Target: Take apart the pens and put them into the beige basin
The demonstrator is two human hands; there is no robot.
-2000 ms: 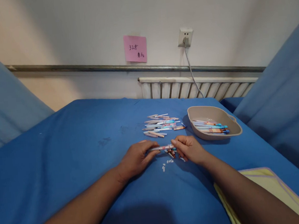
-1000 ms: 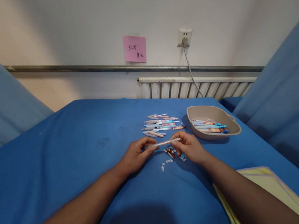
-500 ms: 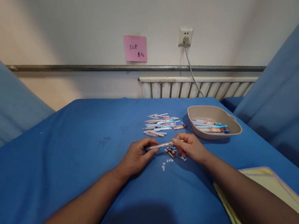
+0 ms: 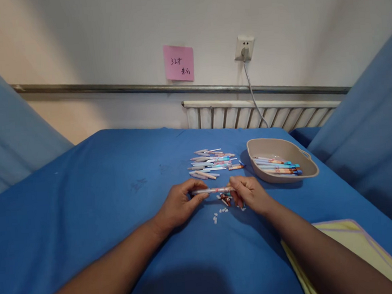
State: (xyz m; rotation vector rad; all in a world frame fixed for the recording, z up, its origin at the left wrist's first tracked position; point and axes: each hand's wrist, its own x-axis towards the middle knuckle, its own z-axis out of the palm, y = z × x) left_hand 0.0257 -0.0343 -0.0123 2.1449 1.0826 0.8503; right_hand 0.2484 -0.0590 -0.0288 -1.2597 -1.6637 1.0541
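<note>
Both of my hands rest on a blue cloth and pinch one thin pen that lies level between them. My left hand grips its left end with thumb and fingers closed. My right hand is closed on its right end. Under the pen lie several small pen parts, red, blue and white. A few tiny white pieces lie just in front of them. Behind my hands is a loose pile of pens.
A beige tray with several pens in it stands at the right of the pile. A yellow cloth lies at the near right. Blue screens flank both sides. Behind are a radiator, a wall socket with a cable, and a pink note.
The pen was lifted slightly and tilted a second ago; now it lies level and lower between my hands. My right hand has shifted a little along its right end.
</note>
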